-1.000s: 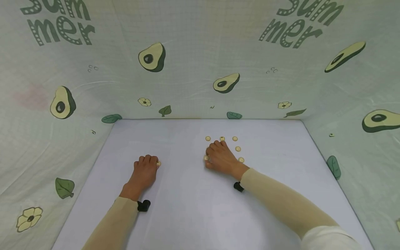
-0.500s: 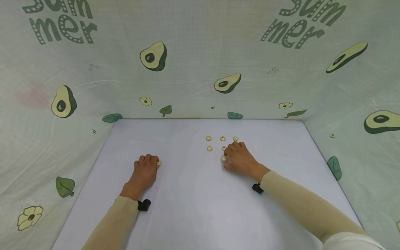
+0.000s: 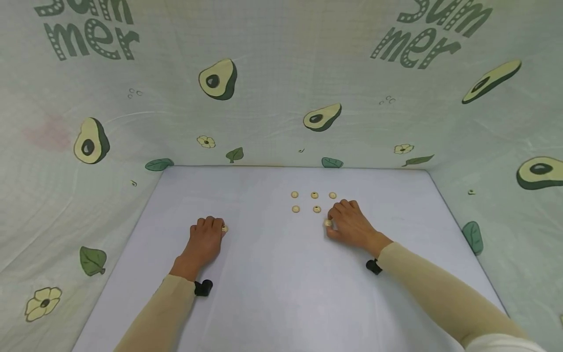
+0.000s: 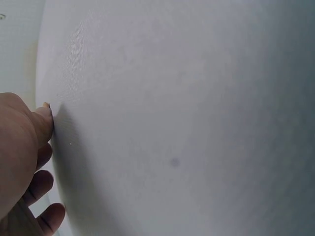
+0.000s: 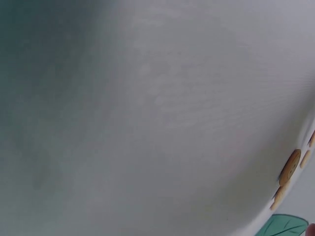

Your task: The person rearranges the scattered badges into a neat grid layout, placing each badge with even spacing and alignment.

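Observation:
In the head view my left hand (image 3: 205,240) rests at the left of the white table, fingers curled, pinching a small round wooden button (image 3: 225,228). The left wrist view shows the thumb and curled fingers, with a sliver of the button (image 4: 46,104) past the thumb tip. To the right, my right hand (image 3: 353,226) pinches another wooden button (image 3: 328,222) between thumb and fingers, low over the table. Just beyond it lie several similar buttons (image 3: 314,195) in two rows. Some appear at the edge of the right wrist view, one wooden button (image 5: 290,167) foremost.
The white table (image 3: 264,293) ends at the back and sides against a hanging cloth (image 3: 264,88) printed with avocados, leaves and lettering. A black wrist camera (image 3: 203,288) sits on the left wrist, and another black camera (image 3: 374,266) on the right.
My right hand has slid right along the table with its button, uncovering a button in the nearer row and covering the spots of two buttons at the right. The left hand stays put.

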A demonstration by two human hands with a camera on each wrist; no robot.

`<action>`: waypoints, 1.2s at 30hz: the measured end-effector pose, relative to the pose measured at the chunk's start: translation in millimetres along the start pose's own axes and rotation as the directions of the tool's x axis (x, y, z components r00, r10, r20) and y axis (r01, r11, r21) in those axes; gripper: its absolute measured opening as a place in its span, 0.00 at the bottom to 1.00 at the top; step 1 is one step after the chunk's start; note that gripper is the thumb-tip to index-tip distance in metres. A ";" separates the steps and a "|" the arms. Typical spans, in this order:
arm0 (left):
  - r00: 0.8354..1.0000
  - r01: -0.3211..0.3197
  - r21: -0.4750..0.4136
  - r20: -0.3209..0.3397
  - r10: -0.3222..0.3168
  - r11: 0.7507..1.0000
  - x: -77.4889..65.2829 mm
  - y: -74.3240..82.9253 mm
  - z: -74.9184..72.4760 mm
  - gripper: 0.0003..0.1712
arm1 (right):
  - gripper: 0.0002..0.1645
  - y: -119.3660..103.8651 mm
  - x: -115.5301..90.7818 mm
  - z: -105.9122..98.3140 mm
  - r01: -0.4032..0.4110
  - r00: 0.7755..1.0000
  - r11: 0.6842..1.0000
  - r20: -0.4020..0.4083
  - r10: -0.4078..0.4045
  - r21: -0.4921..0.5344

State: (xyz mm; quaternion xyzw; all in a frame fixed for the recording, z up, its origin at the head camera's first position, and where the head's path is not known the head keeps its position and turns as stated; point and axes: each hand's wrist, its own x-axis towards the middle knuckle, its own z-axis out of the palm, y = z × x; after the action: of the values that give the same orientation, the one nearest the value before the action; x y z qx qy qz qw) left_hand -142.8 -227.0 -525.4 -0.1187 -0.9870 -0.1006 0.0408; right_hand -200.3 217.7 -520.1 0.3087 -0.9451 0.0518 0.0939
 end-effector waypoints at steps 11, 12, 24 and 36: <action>1.000 0.001 0.021 0.000 -0.001 1.000 2.5 1.2 -0.2 0.11 | 0.13 -3.6 5.7 7.5 0.013 1.000 1.000 0.001 -0.013 -0.002; 1.000 0.003 0.018 0.001 -0.003 1.000 2.5 1.1 -0.1 0.11 | 0.13 -4.6 6.5 7.4 0.014 1.000 1.000 0.007 -0.014 0.001; 0.999 0.012 -0.002 0.031 -0.012 1.000 2.1 0.9 -0.7 0.10 | 0.13 -9.3 13.4 9.7 0.015 0.999 1.000 0.051 -0.015 -0.002; 0.999 0.020 0.002 0.032 -0.020 1.000 2.1 -0.8 3.4 0.11 | 0.13 -10.1 11.7 11.6 0.006 0.998 1.000 0.069 -0.006 -0.011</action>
State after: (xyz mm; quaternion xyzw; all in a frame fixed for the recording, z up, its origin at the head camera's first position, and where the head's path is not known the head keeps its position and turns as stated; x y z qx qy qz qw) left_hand -145.2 -226.7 -528.6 -0.1106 -0.9887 -0.0983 0.0241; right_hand -205.3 201.1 -528.5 0.3126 -0.9471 0.0355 0.0630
